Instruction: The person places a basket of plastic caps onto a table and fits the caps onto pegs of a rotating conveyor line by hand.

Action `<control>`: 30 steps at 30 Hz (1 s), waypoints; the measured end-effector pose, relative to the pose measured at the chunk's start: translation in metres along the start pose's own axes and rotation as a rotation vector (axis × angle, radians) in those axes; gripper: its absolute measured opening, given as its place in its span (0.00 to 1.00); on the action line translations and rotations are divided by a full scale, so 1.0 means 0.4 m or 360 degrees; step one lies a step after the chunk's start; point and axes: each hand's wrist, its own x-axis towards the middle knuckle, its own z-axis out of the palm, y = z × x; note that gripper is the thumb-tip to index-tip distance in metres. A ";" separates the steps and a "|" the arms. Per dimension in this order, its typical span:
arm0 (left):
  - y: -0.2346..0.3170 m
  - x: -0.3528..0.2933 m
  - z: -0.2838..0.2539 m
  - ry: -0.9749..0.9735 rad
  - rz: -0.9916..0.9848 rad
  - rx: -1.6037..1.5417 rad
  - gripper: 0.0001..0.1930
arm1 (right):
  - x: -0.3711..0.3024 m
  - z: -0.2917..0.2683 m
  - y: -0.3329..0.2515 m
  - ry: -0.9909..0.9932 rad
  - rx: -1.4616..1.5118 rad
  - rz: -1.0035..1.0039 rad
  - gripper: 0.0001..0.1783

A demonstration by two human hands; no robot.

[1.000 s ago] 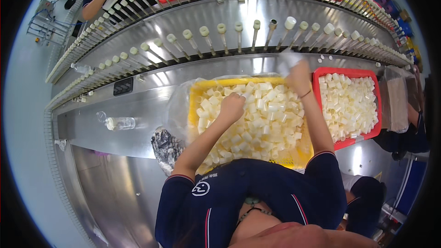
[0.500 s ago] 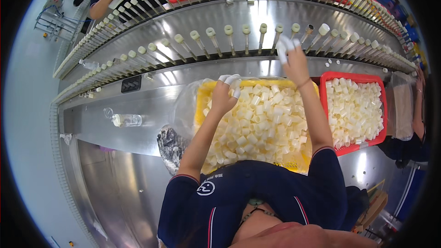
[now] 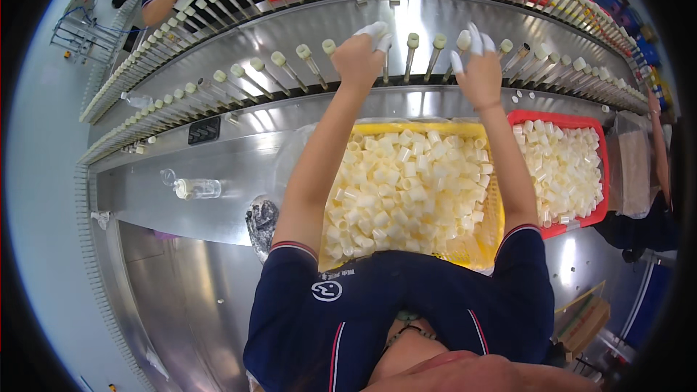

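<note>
The left hand (image 3: pixel 357 60) has left the yellow plastic basket (image 3: pixel 457 130) of cream cylindrical pieces (image 3: pixel 399 185) and now reaches the row of pale-topped metal rods (image 3: pixel 409 58) beyond that basket. The right hand (image 3: pixel 481 76), a blur over the basket's far right corner a second ago, is now farther out, its white-covered fingers (image 3: pixel 476 40) spread at the rods. A dark-tipped rod (image 3: pixel 518 57) has shifted rightward past that corner.
</note>
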 end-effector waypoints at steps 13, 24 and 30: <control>-0.040 -0.384 -0.021 -0.0814 0.0049 0.0247 0.13 | -0.371 0.009 -0.190 -0.1146 0.0124 0.0233 0.15; -0.092 -0.444 -0.018 -0.0525 -0.0118 -0.0155 0.11 | -0.367 0.048 -0.202 -0.0873 0.1073 0.0812 0.16; -0.159 -0.194 -0.112 0.0582 0.0157 -0.0244 0.12 | -0.082 0.054 -0.104 -0.0349 0.0605 0.0201 0.23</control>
